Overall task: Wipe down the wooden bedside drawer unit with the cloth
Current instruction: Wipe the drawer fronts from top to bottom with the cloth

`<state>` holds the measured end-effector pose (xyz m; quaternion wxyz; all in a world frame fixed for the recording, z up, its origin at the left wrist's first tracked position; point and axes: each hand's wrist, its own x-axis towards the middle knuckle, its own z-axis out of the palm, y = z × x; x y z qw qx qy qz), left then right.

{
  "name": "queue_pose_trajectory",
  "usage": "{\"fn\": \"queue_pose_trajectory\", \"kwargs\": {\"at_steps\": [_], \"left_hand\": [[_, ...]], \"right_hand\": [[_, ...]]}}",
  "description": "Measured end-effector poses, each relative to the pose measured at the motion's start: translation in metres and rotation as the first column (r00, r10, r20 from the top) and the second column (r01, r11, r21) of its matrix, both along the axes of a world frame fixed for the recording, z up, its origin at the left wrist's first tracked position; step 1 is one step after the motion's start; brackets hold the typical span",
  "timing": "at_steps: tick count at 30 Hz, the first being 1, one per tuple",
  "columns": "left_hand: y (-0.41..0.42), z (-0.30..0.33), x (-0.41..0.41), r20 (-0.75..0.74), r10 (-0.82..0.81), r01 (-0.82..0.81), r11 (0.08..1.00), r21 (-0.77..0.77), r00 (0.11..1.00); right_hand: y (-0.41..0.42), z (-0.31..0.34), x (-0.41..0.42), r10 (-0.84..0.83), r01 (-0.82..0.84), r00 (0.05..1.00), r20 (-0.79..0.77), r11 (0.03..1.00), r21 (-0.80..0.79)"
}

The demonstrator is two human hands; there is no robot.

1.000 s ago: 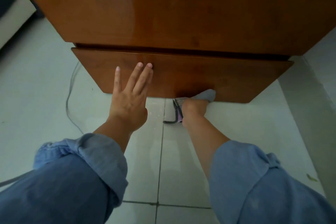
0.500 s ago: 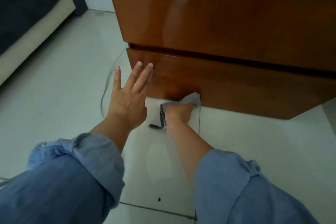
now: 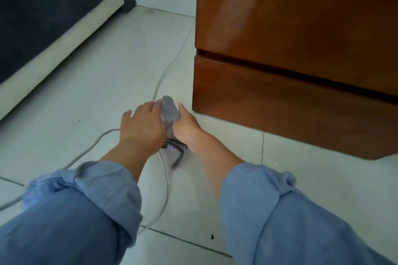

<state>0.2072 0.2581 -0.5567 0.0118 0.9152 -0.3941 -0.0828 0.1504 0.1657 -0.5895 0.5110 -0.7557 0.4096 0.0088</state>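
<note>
The wooden drawer unit [image 3: 297, 54] fills the upper right, glossy brown, with a dark gap above its bottom drawer. A grey cloth [image 3: 170, 111] with a dark purple-patterned trailing edge sits bunched between my two hands just off the unit's lower left corner, clear of the wood. My right hand [image 3: 186, 128] grips the cloth from the right. My left hand [image 3: 142, 126] is pressed against the cloth's left side with fingers curled over it. Both hands hover low over the floor tiles.
A grey cable [image 3: 163, 75] runs across the pale tiled floor [image 3: 86, 84] from beside the unit, under my hands and towards me. A dark sofa with a cream base [image 3: 49, 34] stands at the left. Small dark specks lie on the tiles.
My left hand left the drawer front and came onto the cloth. My right hand drew the cloth away from the drawer's bottom edge, past the left corner. The view swung left.
</note>
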Motion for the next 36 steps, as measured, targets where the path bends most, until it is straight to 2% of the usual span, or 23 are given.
{"fn": "queue_pose_trajectory", "kwargs": {"at_steps": [2, 4, 6, 9, 11, 14, 16, 18, 20, 23, 26, 30, 33, 36], "left_hand": [[0.003, 0.002, 0.001, -0.222, 0.215, -0.254, 0.952, -0.17, 0.951], [0.005, 0.002, -0.003, -0.451, 0.335, -0.451, 0.874, -0.179, 0.828], [0.006, 0.005, -0.013, -0.64, 0.366, -0.587, 0.792, -0.167, 0.676], [0.007, 0.012, -0.032, -0.777, 0.395, -0.73, 0.674, -0.117, 0.489], [0.003, 0.024, -0.05, -0.807, 0.401, -0.717, 0.696, -0.039, 0.433], [-0.019, 0.061, -0.084, -0.814, 0.296, -0.559, 0.828, -0.043, 0.501], [-0.037, 0.092, -0.107, -0.843, 0.22, -0.504, 0.861, -0.068, 0.491], [-0.051, 0.119, -0.129, -0.89, 0.164, -0.471, 0.88, -0.064, 0.426], [-0.066, 0.147, -0.149, -0.919, 0.106, -0.395, 0.917, -0.058, 0.38], [-0.089, 0.194, -0.173, -0.939, 0.002, -0.274, 0.957, -0.098, 0.344], [-0.113, 0.242, -0.196, -0.952, -0.089, -0.231, 0.96, -0.16, 0.292], [-0.145, 0.302, -0.224, -0.894, -0.226, -0.102, 0.953, -0.285, 0.386], [-0.163, 0.34, -0.241, -0.828, -0.326, -0.082, 0.911, -0.404, 0.457], [-0.177, 0.371, -0.262, -0.798, -0.39, -0.128, 0.86, -0.494, 0.461]], "right_hand": [[0.006, 0.007, 0.0, 0.033, -0.032, 0.999, 0.016, 0.997, -0.065], [0.013, 0.014, -0.012, 0.113, -0.11, 0.993, 0.012, 0.98, -0.168], [0.023, 0.021, -0.033, 0.212, -0.194, 0.977, 0.029, 0.934, -0.3], [0.032, 0.035, -0.069, 0.348, -0.285, 0.935, 0.067, 0.851, -0.441], [0.029, 0.042, -0.098, 0.334, -0.29, 0.941, 0.045, 0.871, -0.397], [0.013, 0.073, -0.147, 0.19, -0.189, 0.982, -0.008, 0.973, -0.133], [-0.003, 0.101, -0.172, 0.01, -0.01, 1.0, -0.003, 0.999, 0.048], [-0.02, 0.128, -0.193, -0.181, 0.183, 0.983, -0.026, 0.965, 0.188], [-0.039, 0.159, -0.216, -0.323, 0.323, 0.946, -0.042, 0.912, 0.255], [-0.061, 0.208, -0.251, -0.405, 0.391, 0.914, -0.015, 0.872, 0.296], [-0.069, 0.256, -0.287, -0.374, 0.342, 0.926, 0.051, 0.89, 0.301], [-0.082, 0.304, -0.325, -0.537, 0.467, 0.833, 0.131, 0.811, 0.352], [-0.091, 0.346, -0.342, -0.612, 0.566, 0.758, 0.228, 0.789, 0.237], [-0.093, 0.389, -0.354, -0.67, 0.685, 0.659, 0.342, 0.722, 0.094]]}}
